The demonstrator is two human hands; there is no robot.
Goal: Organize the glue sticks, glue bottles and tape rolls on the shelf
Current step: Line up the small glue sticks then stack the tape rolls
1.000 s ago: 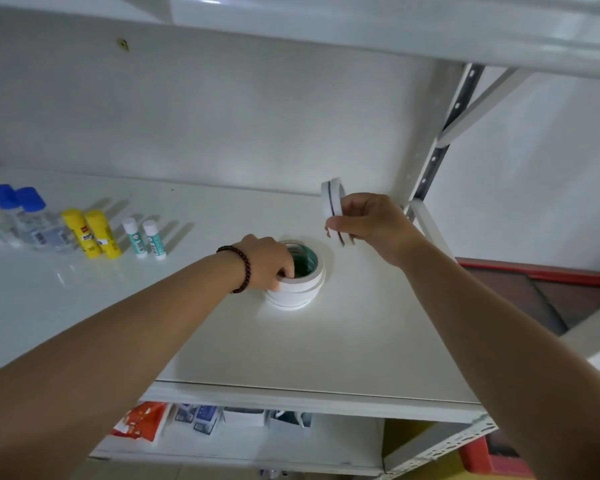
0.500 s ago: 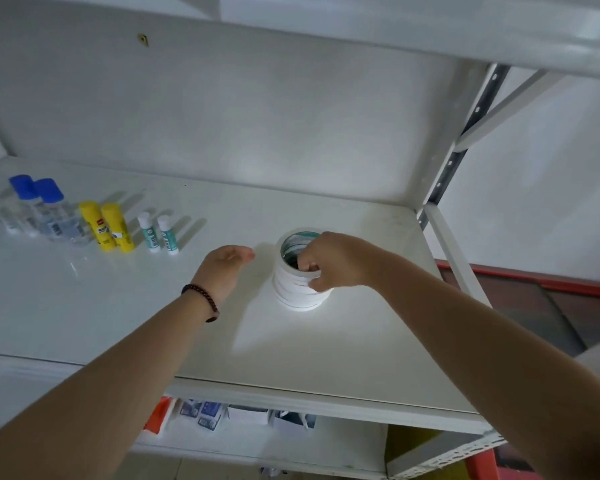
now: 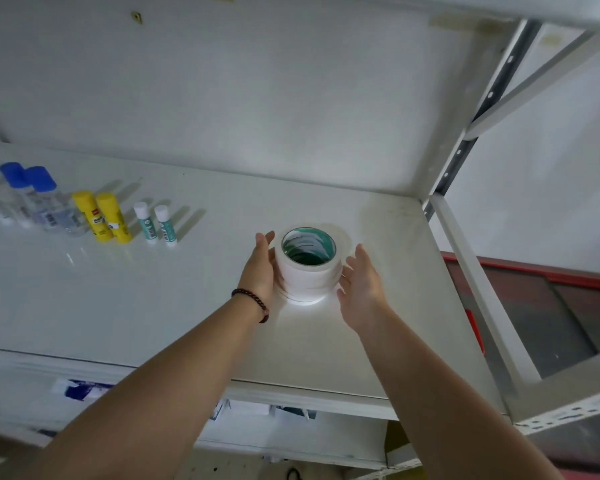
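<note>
Moved: both our palms now flank the tape stack [image 3: 307, 268], no longer gripping its rim.
Left hand [image 3: 260, 268]: fingers flat, touching at 9 o'clock.
Right hand [image 3: 362, 285]: fingers spread, at 3 o'clock.

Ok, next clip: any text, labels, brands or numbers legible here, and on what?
Nothing can be read for certain.
Yellow glue sticks: a red mark and dark print, too blurred.
White-capped glue sticks: green labels, print too small.
Blue-capped glue bottles: barcode-like stripes and print, unreadable.
Tape rolls: green printed core, no legible words.
Packs on the lower shelf: blurred.
</note>
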